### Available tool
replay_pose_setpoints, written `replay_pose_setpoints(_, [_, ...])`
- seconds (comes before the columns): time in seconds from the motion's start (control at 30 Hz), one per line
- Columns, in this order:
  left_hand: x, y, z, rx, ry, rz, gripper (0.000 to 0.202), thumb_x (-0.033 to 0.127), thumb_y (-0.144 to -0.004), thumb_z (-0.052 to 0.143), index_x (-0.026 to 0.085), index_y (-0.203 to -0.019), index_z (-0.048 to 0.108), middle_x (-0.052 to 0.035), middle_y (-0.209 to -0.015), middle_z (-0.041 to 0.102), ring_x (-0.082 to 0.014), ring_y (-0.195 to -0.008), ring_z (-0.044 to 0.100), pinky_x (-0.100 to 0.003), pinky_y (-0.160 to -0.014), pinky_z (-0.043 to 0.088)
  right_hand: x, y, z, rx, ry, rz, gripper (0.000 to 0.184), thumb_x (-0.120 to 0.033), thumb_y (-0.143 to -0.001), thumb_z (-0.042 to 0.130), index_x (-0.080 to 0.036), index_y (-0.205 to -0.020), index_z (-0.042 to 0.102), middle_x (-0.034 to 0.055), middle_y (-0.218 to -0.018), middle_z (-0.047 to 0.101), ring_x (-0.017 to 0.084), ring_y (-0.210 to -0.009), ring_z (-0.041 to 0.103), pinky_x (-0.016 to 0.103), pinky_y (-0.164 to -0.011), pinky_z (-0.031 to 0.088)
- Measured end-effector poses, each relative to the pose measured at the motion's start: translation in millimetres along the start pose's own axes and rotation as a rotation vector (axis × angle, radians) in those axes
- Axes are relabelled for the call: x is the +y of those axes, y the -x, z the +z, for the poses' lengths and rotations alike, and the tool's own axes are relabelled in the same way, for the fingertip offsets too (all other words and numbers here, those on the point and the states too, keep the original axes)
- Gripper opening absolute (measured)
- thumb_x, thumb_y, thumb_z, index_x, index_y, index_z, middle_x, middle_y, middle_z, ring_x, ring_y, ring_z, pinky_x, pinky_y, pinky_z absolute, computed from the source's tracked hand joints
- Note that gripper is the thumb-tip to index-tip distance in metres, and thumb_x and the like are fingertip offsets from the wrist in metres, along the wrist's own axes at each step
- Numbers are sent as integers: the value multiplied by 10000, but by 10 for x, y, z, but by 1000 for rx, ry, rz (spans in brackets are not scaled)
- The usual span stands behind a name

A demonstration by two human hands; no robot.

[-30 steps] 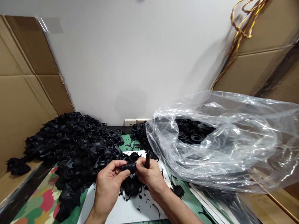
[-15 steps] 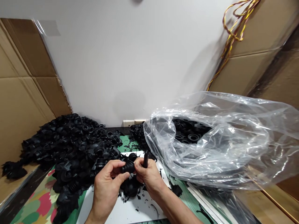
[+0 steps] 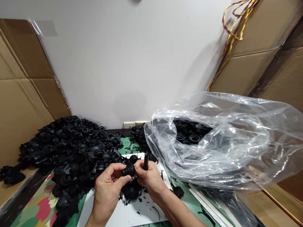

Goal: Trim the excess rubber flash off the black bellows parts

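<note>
Black ribbed piece | between both hands | above white board

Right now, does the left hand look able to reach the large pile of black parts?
Probably yes: the left hand is near the pile, nothing visible between them, though it holds a black part.

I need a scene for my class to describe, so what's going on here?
A person's left hand pinches a ribbed black part, while the right hand is at its other end, gripping a dark stick-like tool. Both hands are over a white board scattered with black scraps. A heap of black parts lies to the left; to the right, a clear plastic bag has black ringed parts showing in its opening.
</note>
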State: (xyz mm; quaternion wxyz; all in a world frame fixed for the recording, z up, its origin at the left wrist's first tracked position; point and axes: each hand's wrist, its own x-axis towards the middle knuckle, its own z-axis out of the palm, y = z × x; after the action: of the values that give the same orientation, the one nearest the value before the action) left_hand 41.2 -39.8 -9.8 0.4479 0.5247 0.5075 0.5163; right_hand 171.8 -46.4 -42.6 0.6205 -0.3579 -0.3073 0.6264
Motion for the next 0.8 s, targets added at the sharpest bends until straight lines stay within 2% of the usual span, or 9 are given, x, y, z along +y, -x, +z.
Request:
replay_pose_setpoints(0.13, [25, -15, -5, -72, 50, -183, 363, 360, -417, 836, 157, -639, 634, 12, -413, 615, -97, -344, 491, -178, -334, 340, -64, 29, -23, -62, 75, -14, 469, -567, -568, 784, -136, -596, 600, -47, -513, 489, 17, -353, 256, 199, -359, 158])
replay_pose_setpoints(0.23, [22, -25, -31, -148, 122, -290, 510, 585, -458, 794, 144, -603, 582, -3, -360, 578, -40, -268, 366, -142, -294, 225, -132, 75, -8, -84, 220, -135, 284, -411, -629, 780, -158, -732, 706, -2, -684, 575, 73, -487, 433, 209, -440, 314])
replay_pose_setpoints(0.33, [-5, -23, -53, -210, 161, -351, 579, 681, -467, 743, 144, -566, 552, 1, -349, 542, -53, -275, 410, -135, -287, 214, -153, 115, 34, -66, 386, -291, 67, -223, -627, 745, -184, -666, 707, 17, -765, 603, 154, -704, 554, 260, -639, 429])
replay_pose_setpoints(0.4, [-37, -19, -61, -242, 148, -352, 571, 688, -528, 708, 140, -600, 565, 0, -379, 547, -72, -286, 449, -141, -283, 208, -142, 123, 51, -52, 443, -325, 75, -209, -674, 683, -178, -605, 677, 13, -706, 587, 160, -687, 549, 274, -659, 423])
replay_pose_setpoints(0.47, [-76, -12, -65, -236, 96, -269, 522, 639, -609, 690, 133, -710, 609, 13, -411, 557, -77, -303, 454, -150, -297, 236, -128, 115, 49, -12, 449, -320, 161, -245, -702, 650, -169, -560, 642, 3, -636, 552, 146, -621, 508, 269, -618, 400])
replay_pose_setpoints(0.53, [-110, -2, -66, -189, 22, -102, 454, 513, -615, 751, 147, -859, 637, 20, -500, 604, -77, -357, 465, -167, -343, 316, -117, 96, 32, 37, 423, -298, 200, -290, -683, 665, -163, -536, 617, -7, -592, 522, 136, -585, 464, 263, -583, 376])
replay_pose_setpoints(0.67, [-133, 19, -57, -105, -177, 255, 335, 250, -609, 774, 219, -935, 704, -25, -887, 690, -112, -582, 566, -219, -522, 457, -102, 67, 9, 45, 332, -241, 273, -375, -614, 739, -152, -528, 606, -14, -555, 509, 118, -554, 425, 253, -542, 347])
replay_pose_setpoints(0.73, [-125, 20, -50, -96, -197, 290, 250, 223, -633, 738, 227, -883, 737, -21, -897, 691, -126, -623, 583, -230, -564, 475, -90, 64, 11, 26, 259, -186, 326, -409, -577, 778, -153, -516, 586, -34, -512, 468, 96, -504, 385, 238, -489, 311])
replay_pose_setpoints(0.8, [-110, 16, -41, -105, -123, 198, 248, 218, -609, 735, 213, -857, 744, -8, -786, 694, -128, -587, 581, -231, -546, 482, -76, 62, 16, 14, 172, -103, 378, -436, -539, 805, -157, -504, 552, -67, -461, 393, 62, -432, 308, 220, -422, 242])
